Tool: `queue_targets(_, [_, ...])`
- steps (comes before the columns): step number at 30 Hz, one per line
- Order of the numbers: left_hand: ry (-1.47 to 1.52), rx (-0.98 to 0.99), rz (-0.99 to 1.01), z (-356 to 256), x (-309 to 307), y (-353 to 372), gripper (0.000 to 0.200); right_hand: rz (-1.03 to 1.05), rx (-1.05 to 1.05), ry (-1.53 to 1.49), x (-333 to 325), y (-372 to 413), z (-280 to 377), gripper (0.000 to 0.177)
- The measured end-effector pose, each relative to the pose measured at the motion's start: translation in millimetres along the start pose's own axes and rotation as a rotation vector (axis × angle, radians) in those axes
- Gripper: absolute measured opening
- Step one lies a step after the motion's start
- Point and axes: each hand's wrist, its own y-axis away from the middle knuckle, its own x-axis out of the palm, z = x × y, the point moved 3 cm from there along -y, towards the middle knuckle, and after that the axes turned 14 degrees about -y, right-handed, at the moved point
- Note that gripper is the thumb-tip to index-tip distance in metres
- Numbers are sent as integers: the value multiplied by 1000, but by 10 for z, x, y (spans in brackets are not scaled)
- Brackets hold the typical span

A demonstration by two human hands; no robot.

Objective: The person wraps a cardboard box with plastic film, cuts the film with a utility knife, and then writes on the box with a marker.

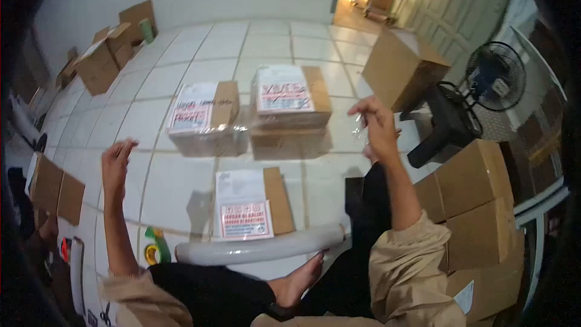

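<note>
I sit on a white tiled floor with three cardboard parcels in front of me. My right hand point(378, 126) is raised at the right, fingers pinched on a thin clear piece of plastic film point(359, 127). My left hand point(116, 163) is lifted at the left, fingers apart, holding nothing. The nearest parcel point(253, 203) lies flat with a printed label. Two wrapped parcels point(204, 116) point(290, 102) stand farther back. A long roll of clear wrap point(260, 247) lies across the floor by my bare foot point(299, 281).
Stacked cardboard boxes point(478, 206) stand at my right, with a black stool point(445, 124), a floor fan point(495, 75) and a large box point(402, 66) behind. Tape rolls point(154, 248) lie near my left knee. Flat cardboard point(55, 189) and more boxes point(100, 63) line the left.
</note>
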Motion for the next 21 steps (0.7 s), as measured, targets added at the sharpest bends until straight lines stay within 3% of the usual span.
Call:
queue_targets(3, [102,-17,236,215,153,-362,31,248,-33,127,5,-215,-424,25])
queue_targets(6, [-15,-53,329,70,330,-462,34,245,186,278,215,-219,-482,27])
queue_targets(9, [-17,-192,337,163,597,-620,36,173,140,422,440,-173,-744,34])
queue_targets(10, [-23,-201,342,248,705,-664,36,197,197,499,528,-168,-788,46])
queue_targets(12, [291,-257,277,472,944,-717,33,137,219,476,693,-66,-953,50])
queue_targets(13, [285,-266,281,578,1062,-713,33,71,229,458,752,-4,-1046,55])
queue_targets(15, [300,-95,206,720,1251,-677,36,52,174,421,844,141,-1207,63])
queue_targets(17, [47,-35,78,730,1420,-501,45,-43,-180,409,909,335,-1336,63])
queue_targets(19, [74,84,16,822,1680,-319,62,-11,-225,459,916,536,-1580,67])
queue_targets(21, [-29,238,-41,852,1862,-175,71,25,-306,693,933,692,-1787,70])
